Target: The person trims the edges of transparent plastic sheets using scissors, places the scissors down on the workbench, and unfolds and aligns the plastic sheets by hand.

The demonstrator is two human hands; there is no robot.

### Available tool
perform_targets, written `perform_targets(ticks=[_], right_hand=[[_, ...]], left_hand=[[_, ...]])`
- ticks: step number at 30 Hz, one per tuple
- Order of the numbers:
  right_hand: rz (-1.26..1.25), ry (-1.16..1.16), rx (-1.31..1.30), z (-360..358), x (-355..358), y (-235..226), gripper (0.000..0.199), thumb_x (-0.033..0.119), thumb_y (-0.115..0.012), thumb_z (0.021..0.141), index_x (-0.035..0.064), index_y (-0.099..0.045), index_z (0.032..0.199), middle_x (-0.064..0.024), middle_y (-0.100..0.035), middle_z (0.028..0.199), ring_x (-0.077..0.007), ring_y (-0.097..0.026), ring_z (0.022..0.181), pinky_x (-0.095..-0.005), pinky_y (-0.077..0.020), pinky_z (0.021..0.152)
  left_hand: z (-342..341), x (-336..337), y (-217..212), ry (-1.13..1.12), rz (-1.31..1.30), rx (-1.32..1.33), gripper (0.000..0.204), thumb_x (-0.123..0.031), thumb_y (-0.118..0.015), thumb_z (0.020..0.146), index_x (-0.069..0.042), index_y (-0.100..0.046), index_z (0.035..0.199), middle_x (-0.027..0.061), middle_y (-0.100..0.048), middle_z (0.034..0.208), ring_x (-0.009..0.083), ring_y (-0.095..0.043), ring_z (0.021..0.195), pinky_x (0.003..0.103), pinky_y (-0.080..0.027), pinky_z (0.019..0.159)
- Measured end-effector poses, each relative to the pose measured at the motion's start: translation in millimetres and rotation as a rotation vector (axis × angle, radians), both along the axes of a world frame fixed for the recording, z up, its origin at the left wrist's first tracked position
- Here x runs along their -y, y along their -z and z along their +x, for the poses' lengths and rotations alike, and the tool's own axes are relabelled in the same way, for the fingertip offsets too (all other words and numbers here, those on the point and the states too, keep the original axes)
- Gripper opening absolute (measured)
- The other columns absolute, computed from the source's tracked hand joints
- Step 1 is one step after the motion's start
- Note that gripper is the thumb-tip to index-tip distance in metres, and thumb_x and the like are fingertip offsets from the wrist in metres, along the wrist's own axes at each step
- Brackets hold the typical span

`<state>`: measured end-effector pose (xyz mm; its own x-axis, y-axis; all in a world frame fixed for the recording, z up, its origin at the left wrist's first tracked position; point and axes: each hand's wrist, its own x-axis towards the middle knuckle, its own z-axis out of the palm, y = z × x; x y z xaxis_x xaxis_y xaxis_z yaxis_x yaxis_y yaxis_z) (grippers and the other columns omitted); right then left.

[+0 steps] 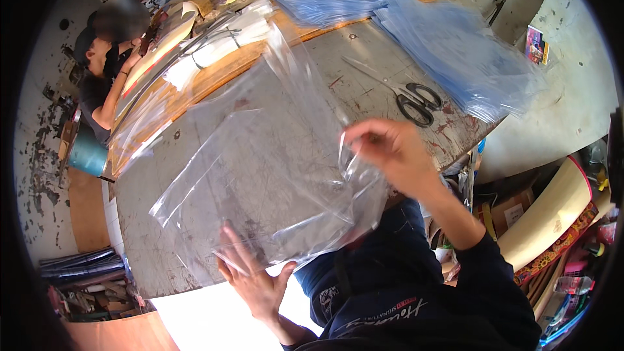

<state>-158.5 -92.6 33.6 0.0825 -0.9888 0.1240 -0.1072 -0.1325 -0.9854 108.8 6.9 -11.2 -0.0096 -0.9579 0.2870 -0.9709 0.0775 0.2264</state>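
Observation:
A large clear plastic sheet or bag [260,162] lies spread over the worn grey worktable [364,71]. My left hand [250,273] lies flat with fingers apart on the sheet's near edge. My right hand [390,149] pinches the sheet's right edge, lifting it slightly above the table. The plastic is crumpled and folded where the right hand grips it.
Black-handled scissors [416,101] lie just beyond my right hand. Stacks of bluish plastic bags [455,52] fill the table's far right and back. Another person [104,71] sits at the far left by long plastic strips. Cardboard rolls [552,214] and clutter stand at right.

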Motion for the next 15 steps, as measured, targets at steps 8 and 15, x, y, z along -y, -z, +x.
perform_targets(ticks=[8, 15], right_hand=[[-0.411, 0.426, -0.356, -192, 33, -110, 0.018, 0.007, -0.052, 0.087, 0.0043, -0.066, 0.099, -0.0004, -0.064, 0.092, -0.0070, -0.056, 0.083, -0.0202, -0.0431, 0.078], [0.101, 0.558, -0.694, -449, 26, -180, 0.045, 0.031, -0.063, 0.082, 0.0067, -0.054, 0.118, -0.0038, -0.059, 0.112, -0.0157, -0.053, 0.106, -0.0339, -0.0417, 0.088]], left_hand=[[-2, -1, -22, 0.137, 0.145, 0.195, 0.098, -0.060, -0.074, 0.049, -0.021, -0.042, 0.134, 0.0276, -0.023, 0.142, 0.0388, -0.024, 0.133, 0.053, -0.017, 0.105], [-16, 3, -27, 0.286, 0.144, 0.084, 0.094, -0.041, -0.080, 0.048, -0.024, -0.043, 0.133, 0.0300, -0.020, 0.142, 0.0389, -0.021, 0.134, 0.054, -0.015, 0.106]])
